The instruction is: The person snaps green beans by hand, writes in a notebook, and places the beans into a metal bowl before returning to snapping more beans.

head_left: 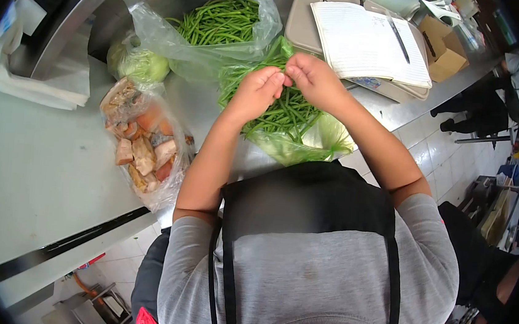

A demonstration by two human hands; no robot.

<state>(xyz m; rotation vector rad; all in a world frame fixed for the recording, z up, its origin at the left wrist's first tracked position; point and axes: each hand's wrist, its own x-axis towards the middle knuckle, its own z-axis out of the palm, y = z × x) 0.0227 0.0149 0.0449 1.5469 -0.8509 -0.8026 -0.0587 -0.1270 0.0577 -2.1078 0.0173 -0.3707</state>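
My left hand [258, 94] and my right hand [313, 80] meet at the fingertips, both pinched closed. Between them is a green bean, mostly covered by the fingers. Right below lies a pile of long green beans [291, 114] on an opened green plastic bag [329, 137]. Beyond my left hand, a clear plastic bag [260, 50] stands open, holding more green beans [219, 21].
At left, a clear bag holds chunks of meat or fish [144, 155]; a bagged pale green vegetable [147, 66] sits behind it. An open notebook [368, 45] with a pen [398, 39] rests on a beige lid [309, 18]. A cardboard box [443, 48] stands at right.
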